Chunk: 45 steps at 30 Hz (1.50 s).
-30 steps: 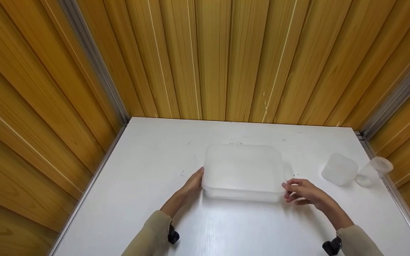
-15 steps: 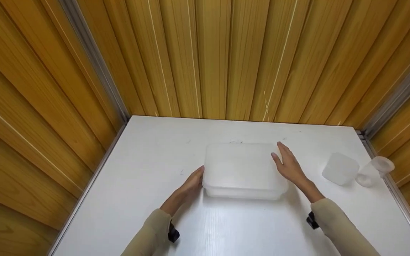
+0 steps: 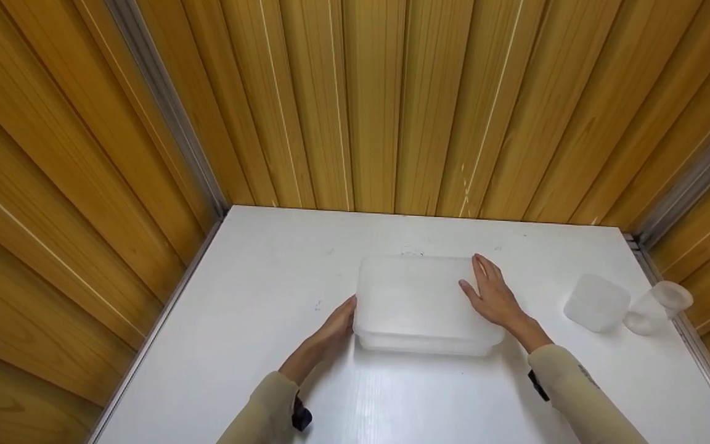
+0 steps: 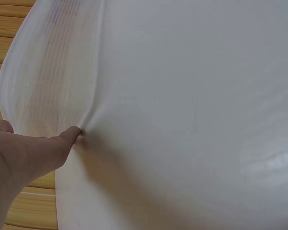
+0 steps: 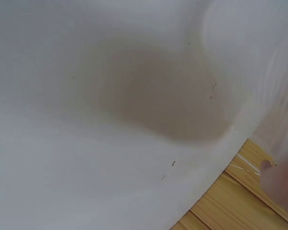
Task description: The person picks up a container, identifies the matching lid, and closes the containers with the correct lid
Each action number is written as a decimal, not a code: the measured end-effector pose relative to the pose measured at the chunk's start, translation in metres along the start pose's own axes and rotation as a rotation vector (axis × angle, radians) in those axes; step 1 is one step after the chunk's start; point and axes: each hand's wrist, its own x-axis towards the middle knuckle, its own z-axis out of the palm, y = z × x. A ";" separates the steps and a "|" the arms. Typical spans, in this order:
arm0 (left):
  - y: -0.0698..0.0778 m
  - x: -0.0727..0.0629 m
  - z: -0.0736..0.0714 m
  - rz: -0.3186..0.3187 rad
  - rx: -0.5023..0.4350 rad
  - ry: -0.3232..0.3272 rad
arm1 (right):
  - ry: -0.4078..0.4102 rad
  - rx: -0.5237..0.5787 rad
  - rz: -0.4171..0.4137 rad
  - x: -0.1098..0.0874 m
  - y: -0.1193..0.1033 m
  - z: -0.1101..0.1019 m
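A translucent rectangular plastic food container (image 3: 413, 302) with its lid on top sits in the middle of the white table. My left hand (image 3: 335, 325) rests against its left side; the left wrist view shows a fingertip of the hand (image 4: 33, 155) touching near the base of the ribbed wall. On the lid's right edge lies my right hand (image 3: 494, 298), fingers extended toward the far corner and thumb spread over the top. Only a blurred part of that hand (image 5: 282, 184) appears at the edge of the right wrist view. What is inside the container cannot be made out.
A small square translucent container (image 3: 596, 303) stands to the right. Beside it is a clear tapered cup (image 3: 658, 309), close to the right table edge. Wood-patterned walls (image 3: 373, 105) and metal corner rails enclose the white table (image 3: 256, 265).
My right hand has moved from the container's near right corner up onto the lid's right edge, and its fingers have straightened. The left hand stays at the left side.
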 end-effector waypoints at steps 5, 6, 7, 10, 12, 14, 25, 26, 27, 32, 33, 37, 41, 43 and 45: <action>-0.001 -0.001 -0.003 0.008 0.010 -0.005 | -0.044 -0.079 0.002 0.003 -0.003 0.002; -0.001 -0.001 -0.004 0.019 0.015 -0.012 | -0.053 -0.096 -0.003 0.005 -0.003 0.002; -0.001 -0.001 -0.004 0.030 0.017 -0.018 | -0.064 -0.111 -0.010 0.006 -0.003 0.001; 0.000 0.000 -0.005 0.055 0.021 -0.039 | -0.108 -0.164 -0.036 0.011 -0.004 -0.005; 0.000 0.001 -0.006 0.053 0.025 -0.033 | -0.141 -0.189 -0.050 0.015 -0.007 -0.011; 0.000 0.003 -0.007 0.045 0.026 -0.017 | -0.180 -0.195 -0.043 0.021 -0.013 -0.018; -0.006 0.002 -0.006 0.006 0.014 0.027 | -0.378 -0.121 -0.072 0.056 -0.071 0.008; -0.006 0.001 -0.005 -0.001 0.017 0.024 | -0.390 -0.129 -0.086 0.057 -0.075 0.011; -0.007 0.001 -0.004 -0.004 0.019 0.024 | -0.404 -0.133 -0.097 0.059 -0.080 0.013; -0.007 0.000 -0.002 0.002 0.029 0.020 | -0.473 -0.126 -0.124 0.071 -0.097 0.013; -0.006 -0.001 -0.001 0.010 0.027 0.016 | -0.486 -0.122 -0.126 0.074 -0.099 0.013; -0.005 -0.002 -0.001 0.024 0.020 -0.032 | -0.512 -0.131 -0.156 0.082 -0.108 0.016; -0.003 -0.001 -0.001 0.011 0.030 -0.033 | -0.505 -0.171 -0.162 0.088 -0.122 0.025; -0.002 0.001 -0.001 0.013 0.041 -0.017 | -0.514 -0.209 -0.133 0.091 -0.130 0.030; -0.001 0.003 -0.001 0.010 0.049 -0.003 | -0.528 -0.245 -0.104 0.093 -0.139 0.034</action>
